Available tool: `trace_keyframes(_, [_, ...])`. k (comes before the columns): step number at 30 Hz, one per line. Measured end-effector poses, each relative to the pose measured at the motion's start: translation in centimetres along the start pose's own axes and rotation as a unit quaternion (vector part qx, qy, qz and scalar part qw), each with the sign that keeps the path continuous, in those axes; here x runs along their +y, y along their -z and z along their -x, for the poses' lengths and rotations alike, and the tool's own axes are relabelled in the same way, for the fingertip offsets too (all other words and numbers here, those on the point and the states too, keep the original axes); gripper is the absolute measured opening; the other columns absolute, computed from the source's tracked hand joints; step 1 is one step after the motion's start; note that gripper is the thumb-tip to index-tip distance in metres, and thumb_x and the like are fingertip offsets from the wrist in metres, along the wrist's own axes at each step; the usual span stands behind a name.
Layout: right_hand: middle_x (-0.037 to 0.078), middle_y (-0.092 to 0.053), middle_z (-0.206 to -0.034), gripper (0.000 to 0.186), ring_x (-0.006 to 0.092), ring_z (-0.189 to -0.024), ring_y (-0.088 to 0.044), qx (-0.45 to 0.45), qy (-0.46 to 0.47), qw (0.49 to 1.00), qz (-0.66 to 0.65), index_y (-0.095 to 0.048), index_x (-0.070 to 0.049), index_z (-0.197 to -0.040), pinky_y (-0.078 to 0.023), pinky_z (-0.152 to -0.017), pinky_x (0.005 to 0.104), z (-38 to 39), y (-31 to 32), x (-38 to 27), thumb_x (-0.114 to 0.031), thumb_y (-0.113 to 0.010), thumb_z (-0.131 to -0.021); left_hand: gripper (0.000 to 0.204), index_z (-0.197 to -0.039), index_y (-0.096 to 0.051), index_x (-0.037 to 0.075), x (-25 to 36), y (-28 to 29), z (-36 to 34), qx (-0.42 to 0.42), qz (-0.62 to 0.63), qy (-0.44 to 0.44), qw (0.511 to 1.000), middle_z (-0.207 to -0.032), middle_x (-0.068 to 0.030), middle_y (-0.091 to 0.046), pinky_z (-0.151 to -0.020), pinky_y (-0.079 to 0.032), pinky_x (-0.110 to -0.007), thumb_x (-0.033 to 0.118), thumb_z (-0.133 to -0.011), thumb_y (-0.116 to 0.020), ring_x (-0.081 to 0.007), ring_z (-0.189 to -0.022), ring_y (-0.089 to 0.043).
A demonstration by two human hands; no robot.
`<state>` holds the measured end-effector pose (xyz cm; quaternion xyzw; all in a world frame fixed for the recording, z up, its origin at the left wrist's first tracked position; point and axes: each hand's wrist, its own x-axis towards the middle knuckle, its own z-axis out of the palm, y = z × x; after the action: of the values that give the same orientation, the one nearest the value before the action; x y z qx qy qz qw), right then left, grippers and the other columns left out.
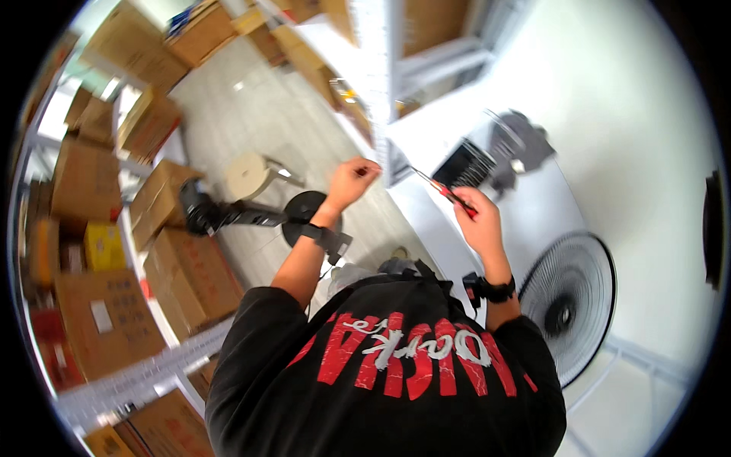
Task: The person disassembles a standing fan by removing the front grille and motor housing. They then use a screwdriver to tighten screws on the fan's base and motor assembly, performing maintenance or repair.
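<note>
My right hand (480, 221) is closed round the red-and-black handle of a screwdriver (448, 193). Its thin metal shaft points up and left, with the tip in the air over the edge of the white table (434, 228). My left hand (352, 183) is raised above the floor, left of the tip, with its fingers pinched together. A small dark spot shows between those fingers, too blurred to name. Beyond the screwdriver lies a dark case with rows of small pieces (466, 162). A crumpled grey cloth (525, 145) rests beside the case.
A black standing fan (563, 312) is close by my right arm. To the left are a beige stool (250, 175) and a black stand with a round base (304, 217). Shelves of cardboard boxes (106, 320) line the left side. A white metal shelf post (373, 91) rises ahead.
</note>
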<state>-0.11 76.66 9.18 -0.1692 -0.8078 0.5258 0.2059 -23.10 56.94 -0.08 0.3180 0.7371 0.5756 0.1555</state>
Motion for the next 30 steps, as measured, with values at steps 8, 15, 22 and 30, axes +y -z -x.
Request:
trace_keyframes(8, [0.006,-0.063,-0.088,0.018,0.0096,-0.071,-0.055,-0.128,0.045,0.991,-0.015,-0.063,0.001,-0.103,-0.045,-0.062,0.0234,0.4,-10.1,-7.7,0.0,-0.062,-0.085,0.028,-0.107,-0.068,0.005,7.9,10.7,9.5,-0.096,0.2,0.122,0.968,-0.083,0.0007,-0.065,-0.065,-0.047,-0.025,0.029,-0.097,-0.059,-0.0079,-0.075,-0.058])
trace_keyframes(15, [0.005,-0.064,-0.095,0.024,0.0078,-0.078,-0.058,-0.347,-0.002,0.935,-0.072,-0.06,0.003,-0.112,-0.046,-0.068,0.0217,2.9,-22.6,-12.2,0.0,-0.062,-0.088,0.019,-0.092,-0.065,0.004,2.9,21.3,21.5,0.062,0.271,0.139,0.95,-0.079,0.0006,-0.064,-0.062,-0.046,-0.021,0.022,-0.097,-0.059,-0.0063,-0.07,-0.058])
trace_keyframes(22, [0.003,-0.064,-0.081,0.026,0.0073,-0.072,-0.055,-0.42,-0.021,0.907,0.022,-0.063,0.003,-0.107,-0.046,-0.066,0.0233,9.0,-33.6,-15.3,-0.015,-0.067,-0.089,0.019,-0.091,-0.065,0.007,1.9,30.6,32.8,0.103,0.217,0.177,0.955,-0.077,0.0035,-0.063,-0.063,-0.045,-0.021,0.025,-0.096,-0.061,-0.0055,-0.07,-0.057])
trace_keyframes(30, [0.003,-0.066,-0.084,0.023,0.0079,-0.068,-0.057,-0.31,-0.117,0.938,-0.099,-0.063,0.002,-0.109,-0.046,-0.06,0.0227,11.5,-35.7,-18.1,-0.008,-0.067,-0.088,0.023,-0.098,-0.069,0.002,1.9,37.1,31.7,0.174,-0.064,0.061,0.981,-0.081,-0.002,-0.066,-0.072,-0.048,-0.029,0.024,-0.09,-0.067,-0.0107,-0.076,-0.058])
